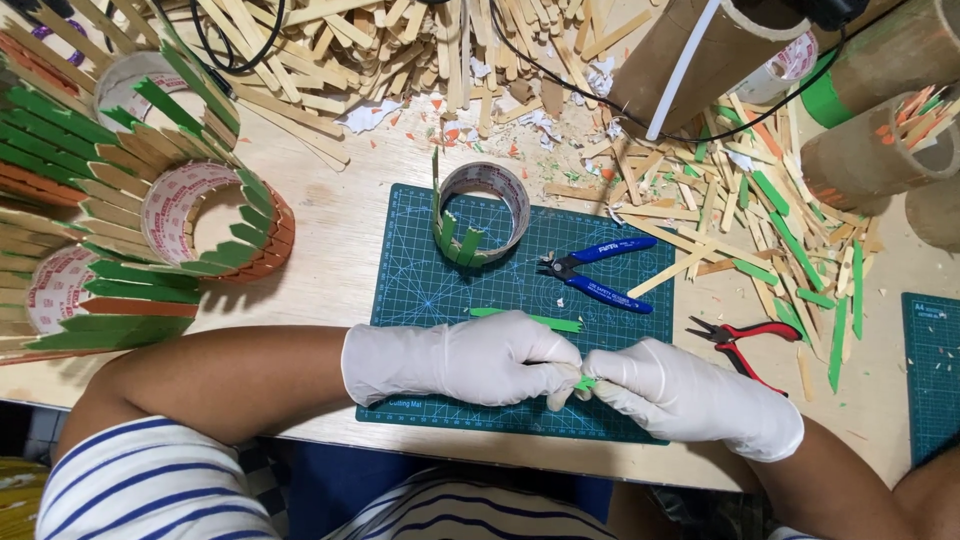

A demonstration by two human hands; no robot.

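Green stick pinched between both hands

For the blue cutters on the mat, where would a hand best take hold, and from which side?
Grip the blue cutters by the two blue handles, coming from the right and above. The handles splay out to the right with bare mat around them, while the dark jaws point left toward the tape ring.

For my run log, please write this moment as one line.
left hand: pinches green stick | right hand: pinches same stick | over mat | blue cutters, tape ring on mat
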